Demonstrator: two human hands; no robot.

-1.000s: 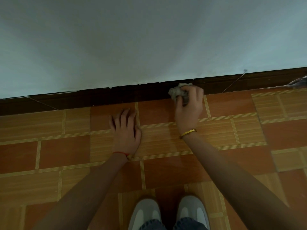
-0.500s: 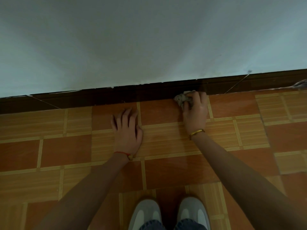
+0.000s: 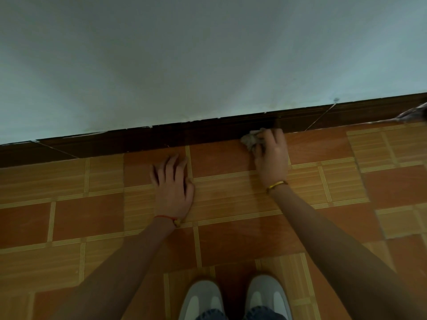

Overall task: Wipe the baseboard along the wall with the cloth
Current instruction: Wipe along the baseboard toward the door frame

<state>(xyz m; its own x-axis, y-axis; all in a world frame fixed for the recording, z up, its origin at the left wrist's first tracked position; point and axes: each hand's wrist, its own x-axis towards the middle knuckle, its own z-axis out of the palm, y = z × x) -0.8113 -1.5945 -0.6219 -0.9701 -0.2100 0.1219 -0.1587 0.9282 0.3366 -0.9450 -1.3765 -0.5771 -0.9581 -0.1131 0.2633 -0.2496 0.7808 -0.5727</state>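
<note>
A dark brown baseboard [image 3: 161,138] runs along the foot of a pale wall [image 3: 184,65], rising toward the right. My right hand [image 3: 271,155] is shut on a crumpled grey cloth [image 3: 250,139] and presses it where the baseboard meets the floor. A gold bangle circles that wrist. My left hand [image 3: 172,188] lies flat on the tiled floor, fingers spread, holding nothing, a short way in front of the baseboard. A red string sits on its wrist.
Orange and tan tiles [image 3: 92,215] cover the floor. My two white shoes [image 3: 233,299] stand at the bottom edge. A thin line or crack [image 3: 321,116] crosses the baseboard at the right. A grey blurred object [image 3: 413,113] shows at the far right edge.
My right hand has slid the cloth slightly rightward and lower along the baseboard's foot. The left hand has stayed planted on the floor.
</note>
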